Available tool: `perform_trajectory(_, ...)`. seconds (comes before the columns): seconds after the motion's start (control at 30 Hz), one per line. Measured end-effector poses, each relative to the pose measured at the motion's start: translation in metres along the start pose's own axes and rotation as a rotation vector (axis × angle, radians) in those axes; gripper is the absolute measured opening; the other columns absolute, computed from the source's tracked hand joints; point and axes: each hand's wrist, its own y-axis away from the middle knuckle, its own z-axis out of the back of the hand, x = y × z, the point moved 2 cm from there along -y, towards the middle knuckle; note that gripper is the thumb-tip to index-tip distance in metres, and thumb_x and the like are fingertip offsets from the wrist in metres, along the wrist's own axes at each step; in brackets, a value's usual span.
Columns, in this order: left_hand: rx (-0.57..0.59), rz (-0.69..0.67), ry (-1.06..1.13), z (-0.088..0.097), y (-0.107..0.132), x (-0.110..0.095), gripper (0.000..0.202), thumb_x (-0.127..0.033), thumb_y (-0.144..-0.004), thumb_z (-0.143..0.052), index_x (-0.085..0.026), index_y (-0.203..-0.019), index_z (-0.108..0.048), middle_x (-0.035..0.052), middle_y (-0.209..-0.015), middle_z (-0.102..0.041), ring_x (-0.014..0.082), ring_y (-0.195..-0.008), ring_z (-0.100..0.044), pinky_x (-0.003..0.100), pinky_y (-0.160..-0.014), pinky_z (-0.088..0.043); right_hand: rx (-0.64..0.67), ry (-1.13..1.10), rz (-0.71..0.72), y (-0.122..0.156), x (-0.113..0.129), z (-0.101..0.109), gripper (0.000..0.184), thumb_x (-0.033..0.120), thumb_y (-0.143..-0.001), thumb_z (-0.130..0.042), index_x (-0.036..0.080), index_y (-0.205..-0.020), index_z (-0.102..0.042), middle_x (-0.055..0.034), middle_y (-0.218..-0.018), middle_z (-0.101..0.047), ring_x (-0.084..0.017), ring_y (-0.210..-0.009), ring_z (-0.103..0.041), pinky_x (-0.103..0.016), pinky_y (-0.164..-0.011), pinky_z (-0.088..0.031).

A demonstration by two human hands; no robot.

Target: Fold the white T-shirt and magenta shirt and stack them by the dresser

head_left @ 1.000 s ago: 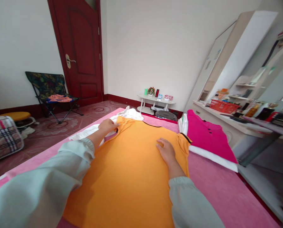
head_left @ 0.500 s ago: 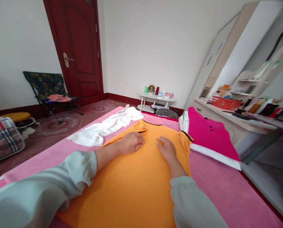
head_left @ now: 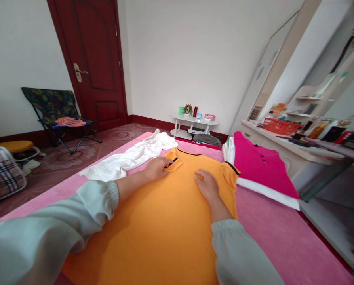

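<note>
An orange polo shirt [head_left: 168, 221] lies spread flat on the pink bed cover [head_left: 272, 237]. My left hand [head_left: 155, 168] pinches the shirt's left sleeve [head_left: 173, 163], which is folded inward and shows a black trim. Flat on the shirt's upper middle rests my right hand [head_left: 206, 186], fingers together, pressing the cloth. Both arms wear pale grey-green sleeves.
A white garment [head_left: 129, 158] lies crumpled left of the shirt. A folded magenta shirt on white cloth [head_left: 260, 168] sits to the right. Beyond are a cluttered dresser [head_left: 286, 138], a small white table [head_left: 193, 122], a folding chair [head_left: 58, 114] and a red door [head_left: 90, 63].
My left hand folded the left sleeve inward over the shirt, pressed it near the middle, then slid back left to the sleeve's fold. My right hand stayed flat in place.
</note>
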Motion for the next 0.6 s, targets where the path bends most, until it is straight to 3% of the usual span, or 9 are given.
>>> perform_trajectory(0.07,0.042,0.097,0.05,0.0,-0.005,-0.003,0.059,-0.028,-0.069,-0.065,-0.023,-0.128,-0.053,0.0042,-0.105,-0.066,0.0217,-0.094,-0.062,0.028,-0.079,-0.046,-0.003,-0.002,0.004,0.0,-0.001,-0.001,0.03,0.026,-0.08,-0.055,0.019,-0.105,-0.07,-0.0061,-0.126,-0.061,-0.021,-0.119,-0.053,-0.034,-0.105,-0.035)
perform_trajectory(0.13,0.07,0.254,0.097,0.0,-0.01,-0.001,0.069,-0.045,-0.068,-0.066,-0.02,-0.13,-0.05,0.007,-0.108,-0.066,0.0233,-0.095,-0.062,0.028,-0.075,-0.047,-0.006,-0.003,0.013,-0.001,-0.001,-0.001,0.03,0.025,-0.08,-0.054,0.019,-0.105,-0.07,-0.0065,-0.125,-0.061,-0.021,-0.118,-0.053,-0.035,-0.105,-0.036)
perform_trajectory(0.23,0.111,0.411,0.095,-0.002,-0.015,0.005,0.07,-0.062,-0.064,-0.064,-0.018,-0.118,-0.057,0.008,-0.106,-0.067,0.0244,-0.093,-0.063,0.028,-0.07,-0.046,-0.011,-0.004,0.022,-0.001,-0.002,-0.002,0.03,0.025,-0.08,-0.054,0.019,-0.105,-0.07,-0.0065,-0.124,-0.062,-0.02,-0.117,-0.054,-0.034,-0.105,-0.036)
perform_trajectory(0.37,0.2,0.356,0.055,-0.007,-0.019,0.011,0.039,-0.054,-0.061,-0.069,-0.02,-0.08,-0.065,0.0013,-0.08,-0.068,0.0204,-0.077,-0.064,0.025,-0.061,-0.042,-0.015,-0.008,0.021,-0.001,-0.001,-0.001,0.029,0.025,-0.079,-0.055,0.019,-0.104,-0.07,-0.0061,-0.123,-0.062,-0.02,-0.117,-0.054,-0.033,-0.105,-0.036)
perform_trajectory(0.43,0.213,0.361,0.117,-0.005,-0.022,0.019,0.03,-0.048,-0.061,-0.071,-0.02,-0.071,-0.064,-0.0012,-0.071,-0.066,0.0178,-0.071,-0.062,0.023,-0.057,-0.04,-0.015,-0.007,0.018,-0.001,-0.001,-0.001,0.029,0.024,-0.079,-0.056,0.019,-0.104,-0.07,-0.0059,-0.123,-0.063,-0.02,-0.117,-0.054,-0.032,-0.104,-0.036)
perform_trajectory(0.5,0.211,0.407,0.186,0.005,-0.029,0.033,0.024,-0.041,-0.061,-0.072,-0.02,-0.07,-0.064,-0.0019,-0.067,-0.065,0.0158,-0.068,-0.061,0.022,-0.055,-0.04,-0.011,-0.004,0.014,-0.001,0.0,-0.001,0.029,0.024,-0.079,-0.056,0.019,-0.104,-0.07,-0.0057,-0.123,-0.062,-0.019,-0.117,-0.054,-0.032,-0.104,-0.036)
perform_trajectory(0.6,0.167,0.557,0.201,0.038,-0.041,0.069,0.02,-0.036,-0.065,-0.069,-0.018,-0.073,-0.066,0.0005,-0.066,-0.065,0.0161,-0.064,-0.061,0.022,-0.054,-0.042,-0.001,-0.003,0.008,0.0,0.001,-0.001,0.029,0.024,-0.079,-0.056,0.02,-0.104,-0.07,-0.0053,-0.124,-0.062,-0.019,-0.118,-0.054,-0.032,-0.105,-0.035)
